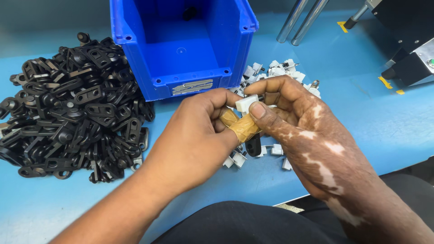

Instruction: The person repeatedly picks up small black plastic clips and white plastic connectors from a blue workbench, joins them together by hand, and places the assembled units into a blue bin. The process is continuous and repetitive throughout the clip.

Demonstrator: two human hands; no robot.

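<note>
1. My left hand (192, 135) and right hand (289, 117) are together over the blue table (384, 131), both curled in tight. Between them I've got a small white plastic piece (246, 103) pinched at my fingertips, with a black part (253, 144) hanging just under my taped fingers (243, 127).

2. Honestly can't tell which hand has the real hold on the black part, my own thumb hides the join. Looks like the white bit sits on top of it.

3. Progress-wise: early days, I'd say. The pile of black links (72, 108) out past my left hand is huge, and the scatter of white clips (275, 70) right behind and under my hands has plenty left too.

4. The blue bin (181, 45) sits just beyond my fingertips, open side toward me. Nearly bare inside, just one dark thing at the back that I can't make out. So barely anything finished has landed there.

5. Off past my right hand there's some black machine (407, 40) and two metal rods (300, 20).
</note>
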